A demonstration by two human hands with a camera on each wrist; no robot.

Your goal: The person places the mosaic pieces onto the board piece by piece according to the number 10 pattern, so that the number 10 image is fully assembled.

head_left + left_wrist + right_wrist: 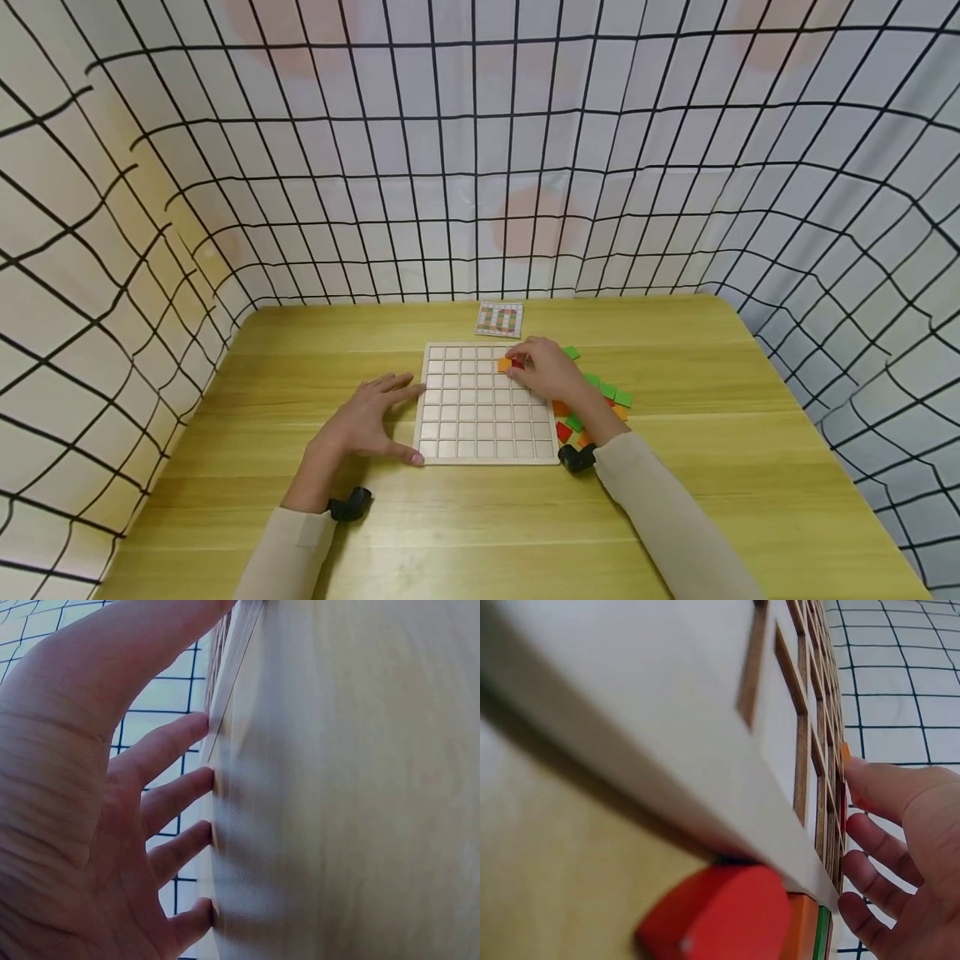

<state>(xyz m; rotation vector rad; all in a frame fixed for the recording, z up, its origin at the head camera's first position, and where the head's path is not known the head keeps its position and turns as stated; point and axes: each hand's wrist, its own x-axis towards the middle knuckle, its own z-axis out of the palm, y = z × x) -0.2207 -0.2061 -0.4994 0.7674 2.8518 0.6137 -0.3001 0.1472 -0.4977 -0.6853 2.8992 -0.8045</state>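
Note:
A pale wooden grid board [480, 409] with square cells lies on the table. Spread beside its left edge, my left hand [367, 417] has its thumb at the near left corner and a fingertip further up that edge. My right hand [551, 371] reaches over the board's far right part. Thumb and index finger pinch an orange square tile [505, 365] there. A red tile [517, 364] shows partly under the same fingers. In the right wrist view, the orange tile [845, 752] appears at the thumb tip, with the board filling the left side.
Several loose green, red and orange tiles [608, 392] lie right of the board, partly hidden by the right forearm. Behind the board is a small card [499, 319] printed with a coloured grid pattern. Black netting [472, 175] encloses the table's back and sides.

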